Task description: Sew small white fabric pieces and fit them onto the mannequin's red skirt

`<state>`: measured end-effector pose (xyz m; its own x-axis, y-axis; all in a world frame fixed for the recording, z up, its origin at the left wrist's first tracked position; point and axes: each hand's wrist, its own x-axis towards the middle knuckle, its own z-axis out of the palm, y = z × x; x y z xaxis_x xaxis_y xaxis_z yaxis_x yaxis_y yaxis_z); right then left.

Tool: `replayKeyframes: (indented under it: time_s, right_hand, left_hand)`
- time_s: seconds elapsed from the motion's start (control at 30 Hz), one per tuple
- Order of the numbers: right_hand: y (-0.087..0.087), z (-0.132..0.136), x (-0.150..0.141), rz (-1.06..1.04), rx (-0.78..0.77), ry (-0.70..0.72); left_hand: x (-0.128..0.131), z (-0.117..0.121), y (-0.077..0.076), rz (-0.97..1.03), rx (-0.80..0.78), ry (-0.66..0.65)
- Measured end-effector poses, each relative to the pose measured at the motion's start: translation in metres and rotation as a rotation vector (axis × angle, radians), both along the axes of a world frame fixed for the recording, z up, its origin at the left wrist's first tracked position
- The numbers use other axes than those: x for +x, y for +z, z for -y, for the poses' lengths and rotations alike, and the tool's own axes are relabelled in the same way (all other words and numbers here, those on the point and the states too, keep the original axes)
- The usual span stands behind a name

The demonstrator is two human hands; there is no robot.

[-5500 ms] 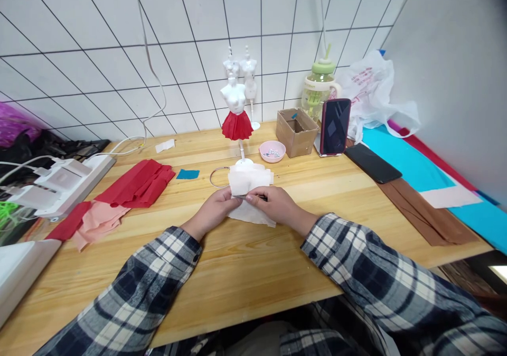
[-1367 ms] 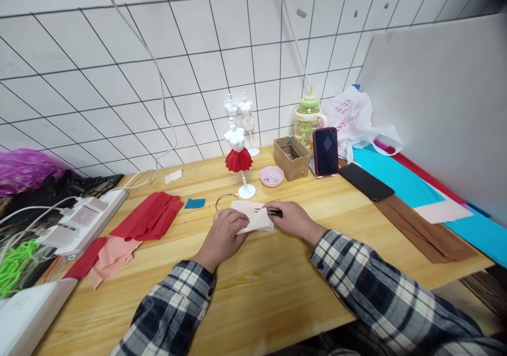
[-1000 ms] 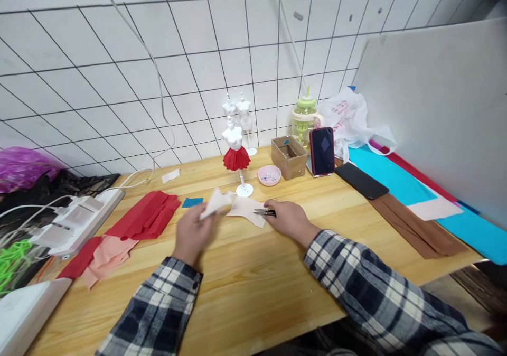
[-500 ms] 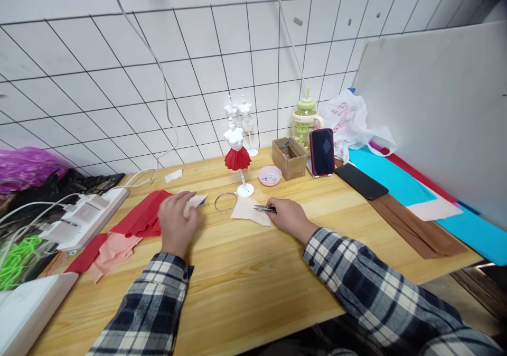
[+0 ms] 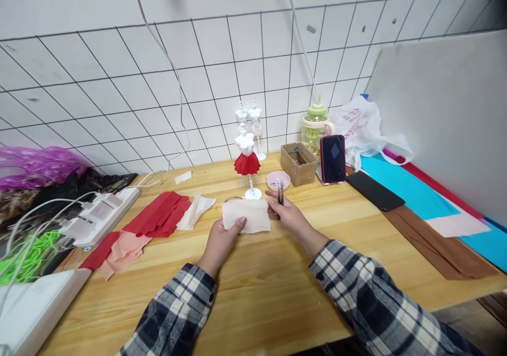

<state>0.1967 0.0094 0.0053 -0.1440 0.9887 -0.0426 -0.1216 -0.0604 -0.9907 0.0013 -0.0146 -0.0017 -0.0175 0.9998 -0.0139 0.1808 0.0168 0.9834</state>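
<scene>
My left hand (image 5: 225, 240) pinches a pale pink cloth piece (image 5: 249, 216), thumb on top, and holds it up above the table. At the cloth's right edge, my right hand (image 5: 291, 216) is closed around thread snips (image 5: 280, 193) whose blades point upward; whether its fingers also grip the cloth I cannot tell. Just behind the cloth stands a small white dress form (image 5: 244, 143) wearing a red pleated skirt (image 5: 246, 164). A metal ring (image 5: 234, 199) is mostly hidden by the cloth. A pink dish (image 5: 273, 178) of small beads sits behind the snips.
Red fabric (image 5: 158, 213) and another pale cloth (image 5: 196, 211) lie left, near a power strip (image 5: 103, 213). A cardboard box (image 5: 299, 166), a propped phone (image 5: 332, 159) and a green-lidded bottle (image 5: 316, 126) stand back right. Brown fabric (image 5: 439, 245) and a black phone (image 5: 375, 190) lie right.
My left hand has moved right from beside the red fabric and taken hold of the pale pink cloth, now lifted. The snips in my right hand have turned from pointing left to pointing up.
</scene>
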Motion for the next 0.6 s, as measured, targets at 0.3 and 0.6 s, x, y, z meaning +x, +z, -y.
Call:
replayKeyframes:
  time_s: [0.3,0.6]
  right_hand:
    - [-0.019,-0.001,0.001,0.269,0.144,-0.161]
    - [-0.005,0.012,0.007,0.454,0.374,-0.192]
  left_hand:
    - [0.007,-0.001,-0.005,-0.076,-0.052,-0.259]
    - [0.01,0.01,0.008,0.011,-0.069,-0.425]
